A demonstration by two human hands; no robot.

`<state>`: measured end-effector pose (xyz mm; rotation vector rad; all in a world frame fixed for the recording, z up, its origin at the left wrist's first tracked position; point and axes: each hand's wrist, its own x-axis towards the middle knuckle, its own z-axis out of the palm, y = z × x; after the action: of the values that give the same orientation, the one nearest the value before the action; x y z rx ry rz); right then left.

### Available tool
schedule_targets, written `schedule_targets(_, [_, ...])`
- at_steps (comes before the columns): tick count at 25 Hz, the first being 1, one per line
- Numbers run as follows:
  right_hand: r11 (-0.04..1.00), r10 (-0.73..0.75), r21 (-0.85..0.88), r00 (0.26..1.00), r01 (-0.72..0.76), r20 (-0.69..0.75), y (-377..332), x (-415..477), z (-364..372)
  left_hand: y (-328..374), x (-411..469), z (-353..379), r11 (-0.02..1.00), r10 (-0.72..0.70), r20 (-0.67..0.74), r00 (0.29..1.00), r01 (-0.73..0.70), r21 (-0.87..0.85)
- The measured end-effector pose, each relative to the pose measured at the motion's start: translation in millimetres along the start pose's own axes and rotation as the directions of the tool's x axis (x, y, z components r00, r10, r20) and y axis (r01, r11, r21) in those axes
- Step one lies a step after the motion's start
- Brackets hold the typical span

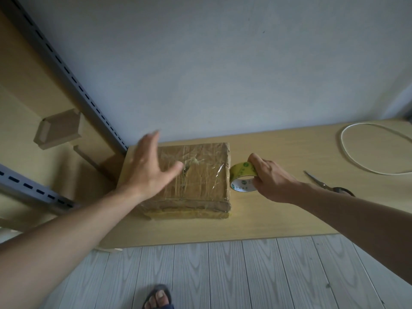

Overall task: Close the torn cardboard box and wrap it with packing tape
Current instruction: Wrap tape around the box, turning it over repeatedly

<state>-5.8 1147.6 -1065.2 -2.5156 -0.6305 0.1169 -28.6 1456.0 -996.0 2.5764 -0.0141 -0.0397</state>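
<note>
A closed brown cardboard box (200, 175) lies on the wooden table (278, 215), covered in shiny clear tape. My left hand (149, 168) hovers over the box's left part with fingers straight and spread. My right hand (269, 177) grips a yellow roll of packing tape (242, 178) just off the box's right side. A strip of clear tape runs from the roll onto the box's right edge.
Scissors (327, 186) lie on the table right of my right wrist. A loop of white cord (347, 152) rests at the far right. A slotted metal shelf post (66, 70) and a small cardboard piece (58, 130) stand to the left. My sandalled foot (159, 296) is below.
</note>
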Motion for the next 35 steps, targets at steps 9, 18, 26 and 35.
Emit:
schedule_targets(9, [1.0, -0.002, 0.013, 0.999, 0.002, 0.05, 6, 2, -4, 84, 46, 52, 0.706, 0.065, 0.653, 0.755, -0.497, 0.504])
schedule_targets(18, [0.951, 0.269, 0.255, 0.879, -0.178, -0.393, -7, 6, -90, 118, 31, 24, 0.849, 0.418, 0.321, 0.85, -0.491, 0.195])
schedule_targets(26, [0.879, 0.23, 0.475, 0.912, -0.045, -0.339, -78, 1, -90, 79, 15, 10, 0.88, 0.45, 0.259, 0.855, -0.374, -0.293])
schedule_targets(35, [0.985, -0.1, 0.105, 0.951, 0.136, -0.293, -125, 31, -87, 21, -6, 7, 0.868, 0.223, 0.202, 0.954, -0.1, -0.486])
